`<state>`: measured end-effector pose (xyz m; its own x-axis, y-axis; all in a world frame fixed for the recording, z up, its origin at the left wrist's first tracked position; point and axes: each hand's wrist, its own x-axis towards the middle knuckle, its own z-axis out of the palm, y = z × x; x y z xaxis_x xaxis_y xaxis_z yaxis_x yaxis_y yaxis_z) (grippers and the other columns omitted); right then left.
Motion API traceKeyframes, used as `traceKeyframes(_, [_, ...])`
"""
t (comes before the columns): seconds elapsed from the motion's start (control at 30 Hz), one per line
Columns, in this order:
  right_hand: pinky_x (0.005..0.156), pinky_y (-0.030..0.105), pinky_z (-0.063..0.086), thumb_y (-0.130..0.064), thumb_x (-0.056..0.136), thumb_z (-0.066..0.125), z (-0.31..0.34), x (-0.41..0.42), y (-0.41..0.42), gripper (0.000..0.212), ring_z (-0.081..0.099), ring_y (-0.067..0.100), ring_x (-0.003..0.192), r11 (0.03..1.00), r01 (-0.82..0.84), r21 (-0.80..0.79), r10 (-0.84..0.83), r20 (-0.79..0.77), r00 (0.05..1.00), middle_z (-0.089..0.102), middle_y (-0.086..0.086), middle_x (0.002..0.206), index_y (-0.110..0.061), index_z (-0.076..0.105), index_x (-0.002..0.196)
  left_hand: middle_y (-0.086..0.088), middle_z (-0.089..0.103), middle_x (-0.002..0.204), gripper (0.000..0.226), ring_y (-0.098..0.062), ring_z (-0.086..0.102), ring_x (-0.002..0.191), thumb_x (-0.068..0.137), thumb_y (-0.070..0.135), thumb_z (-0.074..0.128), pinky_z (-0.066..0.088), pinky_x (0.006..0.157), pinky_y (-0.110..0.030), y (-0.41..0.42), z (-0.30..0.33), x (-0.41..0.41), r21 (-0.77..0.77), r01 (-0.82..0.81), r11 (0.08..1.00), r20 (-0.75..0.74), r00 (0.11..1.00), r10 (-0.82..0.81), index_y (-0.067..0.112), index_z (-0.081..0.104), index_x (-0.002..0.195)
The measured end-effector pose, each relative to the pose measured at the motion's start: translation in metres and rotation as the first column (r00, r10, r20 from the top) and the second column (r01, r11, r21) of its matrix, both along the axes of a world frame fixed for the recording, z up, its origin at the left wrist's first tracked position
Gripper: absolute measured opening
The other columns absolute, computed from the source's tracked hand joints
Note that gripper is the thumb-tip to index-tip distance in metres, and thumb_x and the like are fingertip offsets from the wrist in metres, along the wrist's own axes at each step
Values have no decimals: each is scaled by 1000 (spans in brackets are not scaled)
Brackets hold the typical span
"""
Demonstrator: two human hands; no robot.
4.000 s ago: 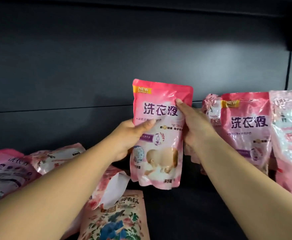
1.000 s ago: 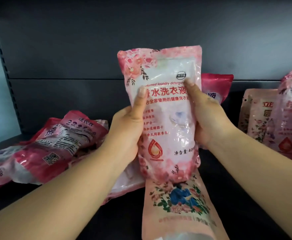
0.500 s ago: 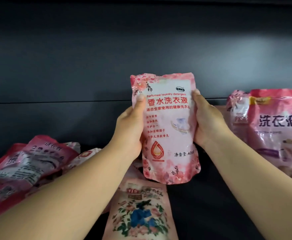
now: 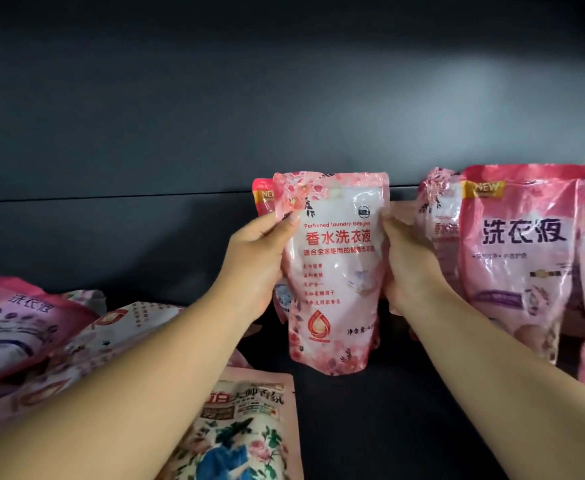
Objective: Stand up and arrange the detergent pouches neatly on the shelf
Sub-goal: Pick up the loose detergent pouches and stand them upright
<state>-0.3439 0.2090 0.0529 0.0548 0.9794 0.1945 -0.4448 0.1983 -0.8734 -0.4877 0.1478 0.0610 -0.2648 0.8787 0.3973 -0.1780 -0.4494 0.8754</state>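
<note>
A person is standing a floral detergent pouch (image 4: 334, 271) upright on a dark shelf (image 4: 405, 410), gripping it with both hands.

From left: several pink pouches (image 4: 34, 334) are lying toppled in a heap, and a rose-printed pouch (image 4: 246, 431) is lying flat at the front. The left hand (image 4: 254, 268) is pinching the held pouch's left edge, thumb on its face; the right hand (image 4: 410, 271) is clasping the right edge, with another pouch (image 4: 262, 195) peeking out behind. Further right, a row of standing pouches (image 4: 516, 258) is leaning against the back panel. The glossy film is looking slick and soft, the liquid likely heavy and sloshing, so holding both side seams high seems the surest grip.
</note>
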Motion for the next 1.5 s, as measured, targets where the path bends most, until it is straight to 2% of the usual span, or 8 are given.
traceKeyframes(0.2, [91,47,51,-15,87,60,-5,4,2,21,67,28,98,986,-153,67,155,-37,987,71,13,104,-4,64,105,5,74,88,11,-12,70,82,84,28,60,58,72,-31,2,-3,-17,9,-3,1000,-256,967,5,23,67,91])
traceKeyframes(0.43, [69,37,59,-10,85,61,-6,0,3,9,71,20,71,971,-225,83,233,-110,966,74,7,76,-9,66,78,6,71,70,4,-6,67,67,76,14,71,58,65,-24,5,6,-29,80,-147,986,-425,890,168,13,67,75])
traceKeyframes(0.57, [74,38,58,-8,84,63,2,-7,5,15,71,20,71,971,-182,154,199,-104,974,74,7,75,-10,70,71,12,69,64,9,-3,65,62,73,22,73,53,53,-14,6,11,-36,129,-239,962,-474,838,272,20,67,67])
traceKeyframes(0.73, [72,37,57,-15,80,69,-9,-13,9,25,70,26,89,986,-165,17,166,-69,984,73,12,97,-8,67,104,10,68,73,10,-5,66,61,78,30,70,43,38,-12,4,9,-44,192,-357,914,-643,658,392,27,64,70])
traceKeyframes(0.8, [70,36,57,-19,81,69,-13,-10,12,35,69,24,94,984,-177,-20,176,-41,984,72,9,102,-11,61,114,9,67,73,9,2,65,57,80,28,67,46,40,-13,6,7,-47,91,-337,937,-627,712,316,24,64,74])
traceKeyframes(0.97, [80,34,50,-16,85,64,-23,-2,5,3,64,18,94,985,-161,-58,168,130,977,71,0,97,-17,66,87,1,71,79,15,-6,69,66,77,25,70,57,64,-23,6,8,-54,-189,-215,958,-578,813,69,14,65,84])
traceKeyframes(1.3, [82,34,53,-5,80,67,-19,-8,5,10,66,17,84,996,-71,-63,73,27,997,70,2,85,-13,68,86,0,70,69,20,-7,67,63,70,25,77,56,60,-18,11,4,-49,34,-386,922,-701,648,298,10,65,74])
traceKeyframes(1.5, [84,34,53,-11,84,66,-25,-13,4,8,66,17,86,999,-42,5,41,78,996,69,2,92,-19,67,84,-1,66,89,20,-11,66,82,80,31,67,56,72,-28,2,1,-48,-111,-333,936,-713,683,158,17,56,89])
